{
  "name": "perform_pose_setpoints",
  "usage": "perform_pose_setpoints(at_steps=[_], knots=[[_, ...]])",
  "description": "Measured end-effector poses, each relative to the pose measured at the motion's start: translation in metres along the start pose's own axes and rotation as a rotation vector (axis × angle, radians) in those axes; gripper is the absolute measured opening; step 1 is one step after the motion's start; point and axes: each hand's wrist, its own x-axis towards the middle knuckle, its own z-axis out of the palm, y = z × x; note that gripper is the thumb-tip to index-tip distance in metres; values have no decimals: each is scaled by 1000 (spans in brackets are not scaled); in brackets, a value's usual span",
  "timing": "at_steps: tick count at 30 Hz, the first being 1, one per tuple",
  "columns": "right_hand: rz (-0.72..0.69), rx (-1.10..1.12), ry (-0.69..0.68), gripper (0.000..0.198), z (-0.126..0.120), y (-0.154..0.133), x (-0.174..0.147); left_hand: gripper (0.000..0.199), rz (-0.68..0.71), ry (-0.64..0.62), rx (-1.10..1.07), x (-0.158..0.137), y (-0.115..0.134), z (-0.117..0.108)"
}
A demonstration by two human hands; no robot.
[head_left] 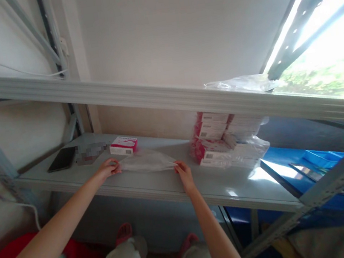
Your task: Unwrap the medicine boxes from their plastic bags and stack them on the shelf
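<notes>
A clear plastic bag (147,160) is stretched flat between my two hands, just above the grey shelf (142,187). My left hand (110,168) pinches its left end with curled fingers. At the other end, the fingers of my right hand (183,172) grip the bag's edge. Behind the bag, close to my left hand, lies a small white and pink box (123,145). To the right of my right hand stands a stack of similar boxes (215,137) wrapped in clear plastic.
A dark phone (62,158) lies at the shelf's left end, with a blurred-out item beside it. An upper shelf beam (154,95) crosses above my hands, with clear plastic (243,84) on it. A red tub (81,254) sits below left; blue material (319,163) is at right.
</notes>
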Motion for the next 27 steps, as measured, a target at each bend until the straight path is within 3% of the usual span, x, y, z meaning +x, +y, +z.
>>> perform_pose_setpoints(at_steps=[4,8,11,15,20,27], knots=[[-29,-66,-42,23,-8,1,-5,32,-126,9,-77,-11,1,7],[-68,-160,-149,23,-7,-2,-11,55,-174,-66,-84,-22,-1,21],[-107,-181,-143,26,-12,-7,-14,61,-197,-132,-91,-25,-3,19],[-64,-223,-66,33,-32,-10,-16,47,-193,-166,-49,-21,-3,4],[99,-114,-172,48,-48,-17,-21,18,-186,-234,70,-20,-7,-7],[236,150,-256,44,-46,-31,-32,27,-169,-301,138,-13,-17,12]])
